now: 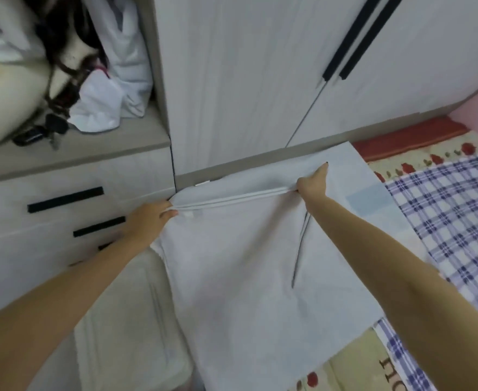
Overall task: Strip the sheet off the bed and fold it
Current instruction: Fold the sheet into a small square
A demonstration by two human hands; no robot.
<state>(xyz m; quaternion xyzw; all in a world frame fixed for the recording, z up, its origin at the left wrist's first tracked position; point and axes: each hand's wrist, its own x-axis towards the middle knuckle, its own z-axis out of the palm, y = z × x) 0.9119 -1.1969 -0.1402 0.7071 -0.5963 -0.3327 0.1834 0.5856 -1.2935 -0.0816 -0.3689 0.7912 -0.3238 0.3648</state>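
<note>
White fabric, one sheet [246, 272], is lying beside one checked blanket [457, 221]; I am pinching its doubled far edge with two hands, left hand [150, 218] and right hand [312, 183].

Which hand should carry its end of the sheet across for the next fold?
Probably left. The left hand grips the sheet at its free corner by the drawers. The right hand pinches the edge farther in, with flat cloth beyond it, suited to anchoring.

The left hand [147, 218] and right hand [312, 183] are bare, as are both forearms [387, 263]; one right fingernail [327, 163] looks dark.
</note>
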